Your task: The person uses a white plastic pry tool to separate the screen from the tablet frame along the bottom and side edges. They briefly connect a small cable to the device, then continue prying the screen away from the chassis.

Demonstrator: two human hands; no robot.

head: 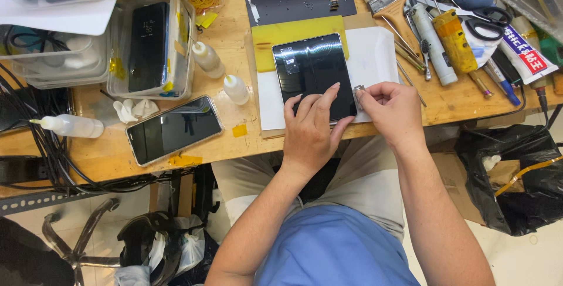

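Observation:
A black square device with a glossy screen lies on a white sheet at the bench's front edge. My left hand rests on its lower part, fingers spread and pressing the screen. At the device's right edge my right hand pinches a small silvery part between thumb and forefinger. A yellow pad lies under the device's far end.
A phone lies face up at the left. Two small white squeeze bottles stand beside a clear box holding another phone. A brush, scissors, tubes and pens crowd the right. A black bin bag hangs below.

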